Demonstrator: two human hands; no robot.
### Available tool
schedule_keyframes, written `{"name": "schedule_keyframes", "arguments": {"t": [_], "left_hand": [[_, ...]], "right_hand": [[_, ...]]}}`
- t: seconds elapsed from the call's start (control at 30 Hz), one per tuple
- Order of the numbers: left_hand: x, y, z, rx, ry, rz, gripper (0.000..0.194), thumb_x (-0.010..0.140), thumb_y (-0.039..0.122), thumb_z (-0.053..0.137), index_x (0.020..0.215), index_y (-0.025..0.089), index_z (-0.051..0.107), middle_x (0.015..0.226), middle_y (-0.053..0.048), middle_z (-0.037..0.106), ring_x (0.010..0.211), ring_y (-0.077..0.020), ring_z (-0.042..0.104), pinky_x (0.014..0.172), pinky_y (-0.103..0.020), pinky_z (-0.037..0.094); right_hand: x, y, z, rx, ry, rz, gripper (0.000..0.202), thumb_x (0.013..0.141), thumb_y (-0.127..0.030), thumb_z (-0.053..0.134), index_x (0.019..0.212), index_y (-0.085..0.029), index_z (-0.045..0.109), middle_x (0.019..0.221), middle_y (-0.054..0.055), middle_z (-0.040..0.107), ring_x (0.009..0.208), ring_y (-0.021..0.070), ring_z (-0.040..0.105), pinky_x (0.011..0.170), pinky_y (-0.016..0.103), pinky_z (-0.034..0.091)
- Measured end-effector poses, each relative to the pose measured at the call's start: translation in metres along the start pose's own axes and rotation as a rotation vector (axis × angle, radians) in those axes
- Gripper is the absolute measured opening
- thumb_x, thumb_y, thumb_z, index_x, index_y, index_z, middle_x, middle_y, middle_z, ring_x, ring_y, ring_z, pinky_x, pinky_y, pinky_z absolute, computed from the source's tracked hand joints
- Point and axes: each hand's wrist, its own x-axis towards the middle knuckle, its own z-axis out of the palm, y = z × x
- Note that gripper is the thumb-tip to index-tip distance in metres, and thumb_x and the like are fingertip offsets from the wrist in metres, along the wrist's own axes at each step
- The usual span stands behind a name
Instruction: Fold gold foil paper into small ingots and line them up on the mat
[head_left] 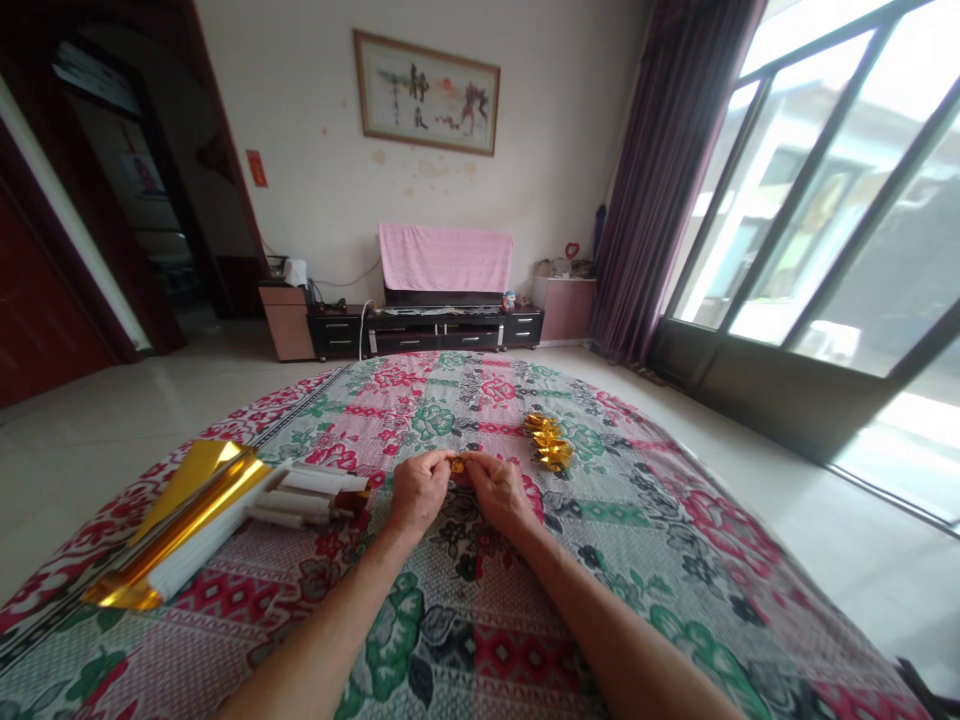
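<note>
Left hand (420, 490): bare, thumb and fingers pinched on one end of a gold piece (458, 465).
Right hand (499, 492): bare, fingers curled, grasping the opposite end of the same piece.
Gold piece: one, small, between both sets of fingertips; mostly hidden by fingers, so cannot tell exact form, nor whether touching the surface below.
Cloth-covered counter (630, 575): one, round at far side, flowered in red, green and grey.
Foil pieces (551, 442): several, gold, crinkled, in one slanting row right of right hand, apart from the fingers; overlapped, exact count not readable.
Foil sheet (184, 485): at least one, gold, spread along and over the big roll.
Big roll (206, 555): one, white and gold, lying aslant, lower end near left edge of counter.
White rolls (296, 503): about three, side by side, between big roll and left hand.
Far edge: curved, well beyond the hands; stretch of bare cloth in between.
Right edge: well apart from foil pieces; broad band of cloth in between.
Left side: tighter, rolls flanking left hand with a narrow gap.
Cabinet (439, 335): black, beyond far edge, floor between.
</note>
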Motion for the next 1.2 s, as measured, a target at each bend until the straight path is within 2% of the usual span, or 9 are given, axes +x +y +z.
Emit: {"name": "schedule_keyframes", "arguments": {"t": [0.17,0.53,0.7,0.8,0.87,1.03,1.2], "left_hand": [[0.0,0.0,0.0,-0.003,0.001,-0.017,0.03,0.078,0.019,0.045,0.093,0.019,0.071,0.091,-0.004,0.072,0.082,-0.0154,0.066,0.078,-0.022,0.049],[0.001,0.0,0.001,-0.016,-0.007,-0.035,0.03,0.077,0.019,0.045,0.093,0.018,0.071,0.091,-0.004,0.072,0.083,-0.0161,0.066,0.078,-0.023,0.049],[0.006,-0.008,0.004,-0.121,-0.004,-0.081,0.029,0.074,0.02,0.047,0.092,0.018,0.071,0.092,-0.004,0.072,0.083,-0.0168,0.066,0.077,-0.025,0.051],[0.008,-0.014,0.006,-0.232,-0.004,-0.162,0.031,0.073,0.021,0.047,0.094,0.018,0.07,0.088,-0.003,0.072,0.077,-0.0166,0.067,0.069,-0.025,0.052],[0.009,-0.016,0.005,-0.298,-0.024,-0.223,0.033,0.072,0.019,0.046,0.097,0.018,0.069,0.084,-0.003,0.073,0.069,-0.0158,0.067,0.062,-0.024,0.052],[0.008,-0.012,0.0,-0.286,-0.045,-0.289,0.035,0.071,0.017,0.044,0.097,0.016,0.068,0.074,-0.004,0.072,0.059,-0.0146,0.066,0.058,-0.023,0.051],[0.007,-0.006,-0.006,-0.146,-0.049,-0.285,0.033,0.072,0.019,0.046,0.095,0.016,0.069,0.064,-0.003,0.07,0.055,-0.014,0.064,0.06,-0.023,0.05]], "right_hand": [[0.001,0.0,-0.001,-0.02,-0.012,-0.004,0.03,0.085,-0.027,0.041,0.086,-0.021,0.071,0.07,-0.001,0.069,0.062,0.0134,0.061,0.058,0.02,0.041],[0.001,0.005,0.003,0.0,-0.015,-0.01,0.031,0.085,-0.029,0.04,0.081,-0.02,0.069,0.067,-0.001,0.067,0.061,0.0134,0.06,0.055,0.019,0.039],[0.002,0.008,0.003,0.064,-0.023,-0.005,0.028,0.082,-0.027,0.044,0.098,-0.019,0.066,0.071,-0.001,0.068,0.061,0.0125,0.059,0.056,0.02,0.041],[0.0,0.006,0.003,0.102,-0.035,0.041,0.036,0.076,-0.022,0.048,0.111,-0.016,0.057,0.068,-0.002,0.068,0.056,0.0116,0.057,0.053,0.02,0.042],[-0.001,0.005,0.004,0.128,-0.036,0.041,0.039,0.074,-0.02,0.05,0.112,-0.017,0.054,0.075,-0.001,0.07,0.057,0.0115,0.058,0.054,0.02,0.044],[-0.003,0.007,0.007,0.199,0.0,-0.049,0.038,0.074,-0.017,0.05,0.112,-0.021,0.047,0.102,0.005,0.065,0.072,0.0125,0.063,0.06,0.022,0.049],[-0.005,0.003,0.005,0.073,0.033,-0.251,0.032,0.074,-0.011,0.047,0.105,-0.021,0.05,0.106,0.007,0.056,0.093,0.0159,0.057,0.064,0.023,0.049]]}}
